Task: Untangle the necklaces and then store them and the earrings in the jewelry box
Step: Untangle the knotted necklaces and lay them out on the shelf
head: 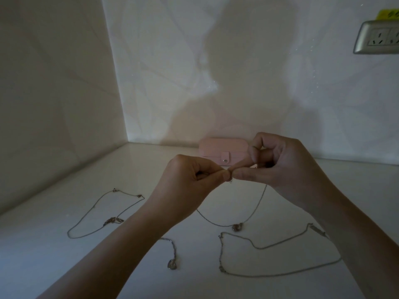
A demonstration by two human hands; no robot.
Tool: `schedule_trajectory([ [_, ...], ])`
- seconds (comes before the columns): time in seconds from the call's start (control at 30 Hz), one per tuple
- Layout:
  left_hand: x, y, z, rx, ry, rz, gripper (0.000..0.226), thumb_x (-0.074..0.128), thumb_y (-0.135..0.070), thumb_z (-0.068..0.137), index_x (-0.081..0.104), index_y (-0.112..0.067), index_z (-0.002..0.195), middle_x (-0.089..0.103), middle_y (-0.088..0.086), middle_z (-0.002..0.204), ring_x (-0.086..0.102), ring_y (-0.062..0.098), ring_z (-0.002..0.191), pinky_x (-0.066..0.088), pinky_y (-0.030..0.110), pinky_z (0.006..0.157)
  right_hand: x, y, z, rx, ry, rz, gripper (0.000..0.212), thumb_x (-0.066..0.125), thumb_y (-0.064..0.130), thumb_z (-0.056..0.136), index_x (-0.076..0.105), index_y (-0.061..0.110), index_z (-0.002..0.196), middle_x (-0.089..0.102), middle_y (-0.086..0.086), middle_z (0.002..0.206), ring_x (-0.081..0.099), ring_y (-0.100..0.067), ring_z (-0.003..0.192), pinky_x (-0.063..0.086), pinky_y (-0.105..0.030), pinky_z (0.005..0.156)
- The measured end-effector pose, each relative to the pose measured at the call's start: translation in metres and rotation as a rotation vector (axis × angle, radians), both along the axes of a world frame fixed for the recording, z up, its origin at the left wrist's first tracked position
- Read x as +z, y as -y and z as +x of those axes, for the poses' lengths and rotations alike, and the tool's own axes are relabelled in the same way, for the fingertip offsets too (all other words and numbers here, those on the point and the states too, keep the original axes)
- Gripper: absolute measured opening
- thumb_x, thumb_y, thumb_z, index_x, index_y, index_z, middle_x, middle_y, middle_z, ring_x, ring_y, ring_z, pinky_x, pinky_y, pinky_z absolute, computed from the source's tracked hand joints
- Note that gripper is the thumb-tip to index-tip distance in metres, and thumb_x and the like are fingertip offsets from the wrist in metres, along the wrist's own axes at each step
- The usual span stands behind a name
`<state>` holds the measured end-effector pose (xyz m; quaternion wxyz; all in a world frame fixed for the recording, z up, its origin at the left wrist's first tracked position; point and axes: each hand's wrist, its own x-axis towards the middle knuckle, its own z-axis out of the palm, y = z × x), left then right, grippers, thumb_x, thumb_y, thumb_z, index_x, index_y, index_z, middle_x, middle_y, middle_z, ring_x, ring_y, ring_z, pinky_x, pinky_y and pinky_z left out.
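Observation:
Above the white counter my left hand (pixel 192 175) and my right hand (pixel 278 165) meet fingertip to fingertip, both pinching the clasp ends of a thin silver necklace (pixel 257 203). Its chain hangs down in a loop to a small pendant (pixel 237 227) resting on the counter. Three other silver necklaces lie spread out: one at the left (pixel 95 214), one with a heart pendant (pixel 172 264) partly hidden under my left forearm, and one at the right (pixel 280 255). The pink jewelry box (pixel 218 147) sits closed with its snap tab fastened, against the back wall behind my hands. No earrings show.
The white counter (pixel 64 266) sits in a corner, with a wall close on the left and a wall behind. A metal power socket (pixel 377 38) is mounted high on the back wall at the right.

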<state>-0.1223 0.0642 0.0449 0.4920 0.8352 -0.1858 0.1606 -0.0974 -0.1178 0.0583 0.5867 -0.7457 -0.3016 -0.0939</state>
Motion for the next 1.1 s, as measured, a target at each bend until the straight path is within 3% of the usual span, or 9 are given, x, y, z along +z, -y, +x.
schedule_trajectory([
  [0.23,-0.002,0.000,0.001,0.010,0.061,0.063,0.009,0.069,-0.025,0.084,0.076,-0.020,0.082,0.041,-0.011,0.040,0.027,0.007,0.035,0.022,0.010,0.039,0.002,-0.002,-0.001,-0.013,0.026,-0.048,0.052,0.085,0.046,0.051,0.044,0.018,0.066,0.075,-0.002,0.077,0.053,-0.064,0.074,0.044,-0.071,0.072],
  [0.3,-0.002,0.000,0.001,0.006,0.064,0.071,0.010,0.068,-0.024,0.085,0.076,-0.019,0.083,0.041,-0.012,0.039,0.028,0.006,0.035,0.022,0.009,0.039,0.002,-0.001,-0.001,-0.030,0.050,-0.053,0.049,0.083,0.040,0.053,0.043,0.015,0.067,0.075,0.000,0.075,0.057,-0.045,0.059,0.047,-0.056,0.060],
  [0.4,-0.003,0.001,0.001,0.013,0.049,0.075,0.012,0.066,-0.023,0.087,0.075,-0.018,0.084,0.039,-0.012,0.036,0.028,0.007,0.033,0.021,0.010,0.038,0.001,-0.001,-0.005,-0.068,0.106,-0.104,0.044,0.080,0.033,0.057,0.043,0.013,0.067,0.075,0.006,0.074,0.028,-0.009,0.045,0.033,-0.024,0.048],
  [0.53,-0.005,0.002,0.004,0.048,0.024,0.072,0.016,0.065,-0.024,0.089,0.075,-0.013,0.084,0.037,-0.013,0.034,0.028,0.008,0.032,0.020,0.011,0.037,-0.001,-0.003,-0.010,-0.124,0.173,-0.172,0.041,0.082,0.030,0.061,0.046,0.012,0.067,0.073,0.011,0.069,0.025,-0.007,0.044,0.029,-0.016,0.045],
  [0.67,-0.006,0.002,0.005,0.062,0.046,0.084,0.017,0.064,-0.024,0.090,0.075,-0.012,0.084,0.037,-0.013,0.034,0.028,0.007,0.032,0.019,0.010,0.037,-0.003,-0.006,-0.011,-0.205,0.264,-0.248,0.039,0.085,0.026,0.063,0.048,0.015,0.066,0.065,0.017,0.058,0.028,-0.007,0.045,0.028,-0.013,0.045],
  [0.93,-0.003,-0.002,0.002,0.057,0.371,0.255,0.010,0.068,-0.018,0.087,0.077,-0.013,0.085,0.042,-0.023,0.044,0.045,-0.004,0.043,0.030,0.005,0.043,0.002,-0.002,-0.013,-0.122,0.175,-0.174,0.042,0.083,0.024,0.064,0.042,0.018,0.065,0.074,0.007,0.074,0.025,-0.007,0.047,0.032,-0.021,0.048],
  [1.1,-0.005,-0.002,0.000,0.038,0.439,0.213,0.015,0.063,-0.024,0.084,0.077,-0.017,0.086,0.054,-0.024,0.058,0.051,-0.005,0.051,0.035,0.004,0.048,0.005,0.001,-0.008,0.016,0.083,-0.053,0.046,0.083,0.026,0.060,0.039,0.016,0.064,0.075,0.000,0.076,0.037,-0.039,0.048,0.036,-0.042,0.056],
])
